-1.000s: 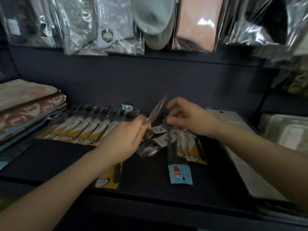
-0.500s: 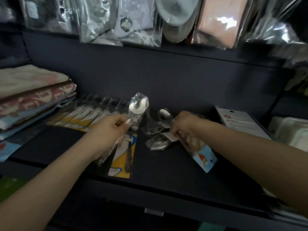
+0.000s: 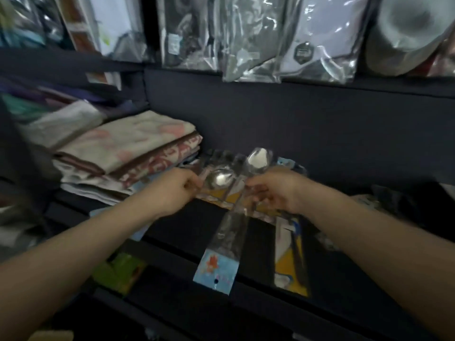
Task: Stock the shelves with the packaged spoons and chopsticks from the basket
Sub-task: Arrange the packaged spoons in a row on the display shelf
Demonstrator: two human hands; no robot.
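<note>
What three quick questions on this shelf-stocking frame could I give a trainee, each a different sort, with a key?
1. True or false: the left hand is empty.
2. Multiple choice: the folded towels lie (a) left of the hands, (b) right of the hands, (c) on the shelf above.
3. Fill in: the header card at the near end of the packaged spoon in the right hand is mostly ____ in colour.

Key
1. False: it pinches a second packaged spoon.
2. a
3. blue
</note>
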